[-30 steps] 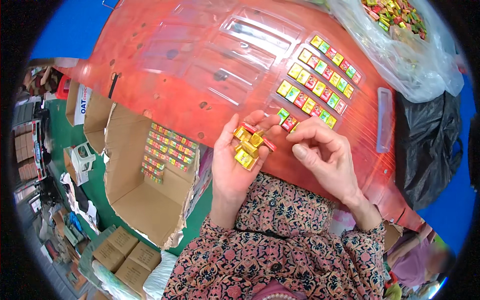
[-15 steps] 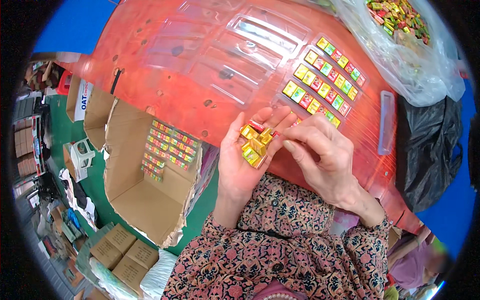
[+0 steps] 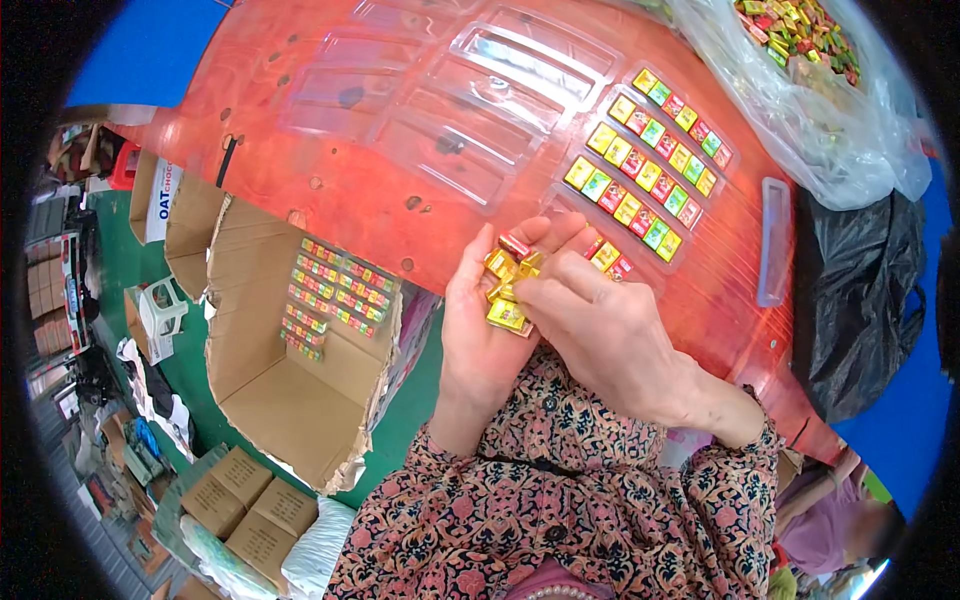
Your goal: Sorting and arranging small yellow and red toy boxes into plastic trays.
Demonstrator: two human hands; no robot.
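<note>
My left hand (image 3: 468, 335) lies palm up, fingers curled around several small foil-wrapped sweets (image 3: 508, 316), mostly gold with a red one near the fingertips. Over this little heap, my right hand (image 3: 620, 340) reaches in with thumb and forefinger pinched on a gold sweet; its fingertips are partly hidden. Just beyond both hands is a clear plastic tray (image 3: 607, 98) holding slanted rows of yellow, red and green sweets. The nearest row (image 3: 605, 256) is partly covered by my right hand.
Clear trays without sweets (image 3: 480, 130) lie farther left on the red table (image 3: 370, 210). A plastic bag of loose sweets (image 3: 830, 150) stands at the far right, above a black bag (image 3: 860, 300). An open carton (image 3: 290, 410) at the left holds filled trays. Another person (image 3: 825, 525) is at lower right.
My right hand has moved left, from the fingertips of my left hand to over the sweets in its palm. More of the nearest tray row now shows.
</note>
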